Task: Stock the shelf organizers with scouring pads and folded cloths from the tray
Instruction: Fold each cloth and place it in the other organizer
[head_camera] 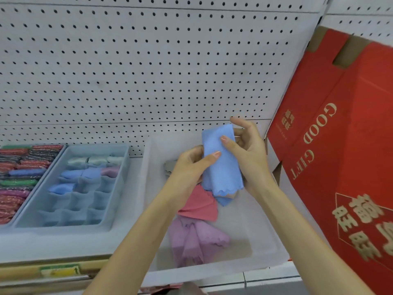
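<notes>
Shop aisle, retail shelving. White perforated metal back panel [148, 71] rises behind a white shelf [53, 245]. A yellow-green price label [59, 271] sits in the strip along its front edge. Pale blue plastic divided organizer [126, 167] near the left edge; red cardboard gift carton [340, 145] at the right edge.

- The left hand [191, 165] is bare, with slim fingers.
- The left thumb nail [216, 154] is long and rounded, glossy with pale pink polish.
- The right hand [248, 150] is bare too.
- The right thumb nail [224, 138] has the same pale pink gloss.
- The left forearm [136, 237] and right forearm [297, 226] are bare behind the wrists, right to the frame's edge.
</notes>
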